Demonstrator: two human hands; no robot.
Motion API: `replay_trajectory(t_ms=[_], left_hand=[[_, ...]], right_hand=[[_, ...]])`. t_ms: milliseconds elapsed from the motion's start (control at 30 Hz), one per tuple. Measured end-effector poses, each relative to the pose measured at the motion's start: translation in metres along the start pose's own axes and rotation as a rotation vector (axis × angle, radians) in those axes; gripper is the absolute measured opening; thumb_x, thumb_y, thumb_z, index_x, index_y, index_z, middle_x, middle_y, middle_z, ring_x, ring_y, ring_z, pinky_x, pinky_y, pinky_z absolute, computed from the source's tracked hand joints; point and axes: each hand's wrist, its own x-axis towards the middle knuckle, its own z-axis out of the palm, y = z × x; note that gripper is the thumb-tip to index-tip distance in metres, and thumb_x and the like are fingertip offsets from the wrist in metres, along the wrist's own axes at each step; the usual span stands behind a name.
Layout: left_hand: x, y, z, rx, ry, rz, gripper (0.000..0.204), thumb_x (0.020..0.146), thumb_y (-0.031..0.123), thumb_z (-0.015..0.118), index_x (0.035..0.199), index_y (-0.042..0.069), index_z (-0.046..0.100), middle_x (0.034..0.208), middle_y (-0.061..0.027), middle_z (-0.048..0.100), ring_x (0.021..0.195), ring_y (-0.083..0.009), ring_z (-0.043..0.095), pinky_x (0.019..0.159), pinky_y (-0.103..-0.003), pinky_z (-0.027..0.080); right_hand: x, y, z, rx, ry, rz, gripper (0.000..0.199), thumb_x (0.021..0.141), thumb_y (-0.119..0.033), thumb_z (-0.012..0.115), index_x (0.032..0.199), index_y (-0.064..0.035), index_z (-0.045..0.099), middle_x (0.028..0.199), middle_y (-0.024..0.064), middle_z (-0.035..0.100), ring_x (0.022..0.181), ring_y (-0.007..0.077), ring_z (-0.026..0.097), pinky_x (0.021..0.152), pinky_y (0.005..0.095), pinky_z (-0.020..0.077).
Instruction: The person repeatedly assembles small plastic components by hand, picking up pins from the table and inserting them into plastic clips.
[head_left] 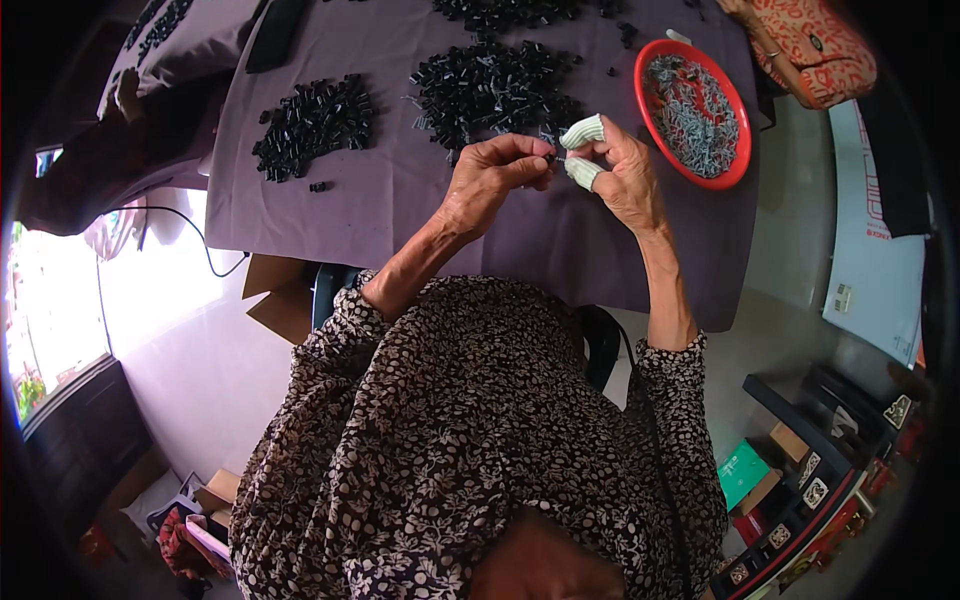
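Note:
My left hand (490,178) is closed, its thumb and forefinger pinching a small black plastic piece (550,158). Right beside it my right hand (628,175) is closed too, with pale ribbed covers (584,132) on the thumb and forefinger. Those covered tips meet at a thin, small part against the black piece; its kind is too small to make out. Just beyond both hands lies a large heap of black plastic pieces (490,85), with some grey bits among them. A second black heap (315,125) sits to the left, one loose piece (320,186) in front of it.
A red round tray (743,150) of small grey parts stands right of my right hand on the purple-grey tablecloth (390,205). Another person's arm (785,70) rests at the far right corner. Boxes (745,475) and racks stand on the lower right floor.

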Motion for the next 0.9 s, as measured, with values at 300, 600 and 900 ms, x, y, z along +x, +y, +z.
replay_trajectory(t_ms=[300, 600, 900], left_hand=[[-0.005, 0.007, 0.004, 0.349, 0.031, 0.076, 0.013, 0.080, 0.004, 0.059, 0.093, 0.000, 0.062, 0.084, -0.0042, 0.062, 0.075, -0.0103, 0.057, 0.072, -0.023, 0.046], [-0.021, -0.003, 0.009, 0.809, -0.008, 0.259, 0.011, 0.076, 0.001, 0.061, 0.087, 0.000, 0.063, 0.078, -0.0061, 0.060, 0.073, -0.0125, 0.057, 0.066, -0.025, 0.045], [-0.018, -0.005, -0.007, 0.364, -0.062, -0.073, 0.013, 0.081, 0.003, 0.057, 0.093, -0.001, 0.061, 0.079, -0.0037, 0.060, 0.073, -0.0101, 0.056, 0.071, -0.024, 0.045]], right_hand=[[0.001, -0.006, 0.003, -0.136, -0.034, -0.031, 0.026, 0.068, 0.003, 0.057, 0.093, -0.0003, 0.054, 0.076, 0.0070, 0.060, 0.071, 0.0136, 0.057, 0.066, 0.0260, 0.0449], [-0.024, 0.004, 0.016, -0.378, -0.075, -0.032, 0.018, 0.069, 0.004, 0.055, 0.086, 0.0017, 0.050, 0.074, 0.0154, 0.061, 0.067, 0.0277, 0.061, 0.062, 0.0326, 0.0462], [-0.016, 0.006, -0.010, -0.089, 0.016, 0.167, 0.019, 0.076, -0.008, 0.061, 0.094, -0.0011, 0.060, 0.073, 0.0054, 0.062, 0.067, 0.0095, 0.055, 0.063, 0.0235, 0.0440]])
